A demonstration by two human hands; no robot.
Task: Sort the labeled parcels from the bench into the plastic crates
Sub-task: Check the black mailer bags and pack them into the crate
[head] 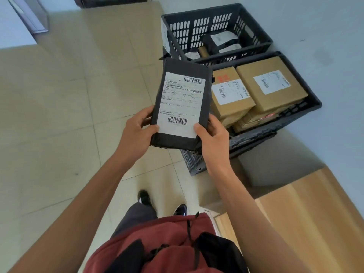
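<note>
I hold a flat black parcel [182, 103] with a white shipping label up in front of me, label facing me. My left hand [137, 127] grips its lower left edge, thumb on the label. My right hand [211, 134] grips the lower right corner, thumb on the label's corner. Two dark plastic crates stand on the floor to the right. The far crate [256, 45] holds several black labeled parcels. The near crate [307, 107] is packed with brown cardboard boxes [269, 85] bearing labels.
A wooden bench surface [305, 213] lies at the lower right. Beige tiled floor [69, 115] spreads to the left. A light wall [325, 26] runs behind the crates. My feet in dark shoes [144, 197] stand below the parcel.
</note>
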